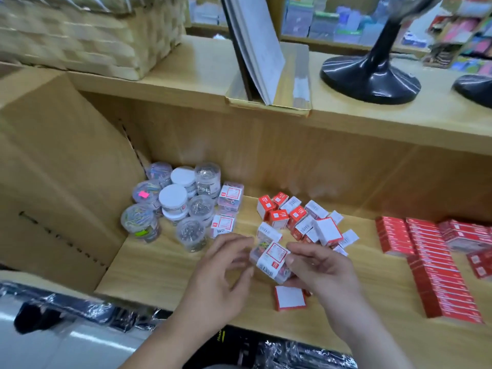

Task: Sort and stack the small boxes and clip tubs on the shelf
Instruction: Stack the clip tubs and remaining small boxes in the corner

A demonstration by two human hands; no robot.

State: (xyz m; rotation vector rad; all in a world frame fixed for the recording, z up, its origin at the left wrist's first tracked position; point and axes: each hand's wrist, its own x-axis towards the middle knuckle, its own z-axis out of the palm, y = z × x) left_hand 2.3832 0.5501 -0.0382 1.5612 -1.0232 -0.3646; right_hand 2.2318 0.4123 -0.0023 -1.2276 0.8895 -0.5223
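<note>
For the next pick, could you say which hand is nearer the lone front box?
Right. The right hand is directly beside the front box; the left hand lies farther left.

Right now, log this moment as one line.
right hand: holds clear clip box | left hand: beside box, contact unclear | small red boxes: loose pile behind

shelf: smooth light wood | clip tubs: clear plastic | small boxes: matt card | basket: woven | stand base: glossy black plastic
</note>
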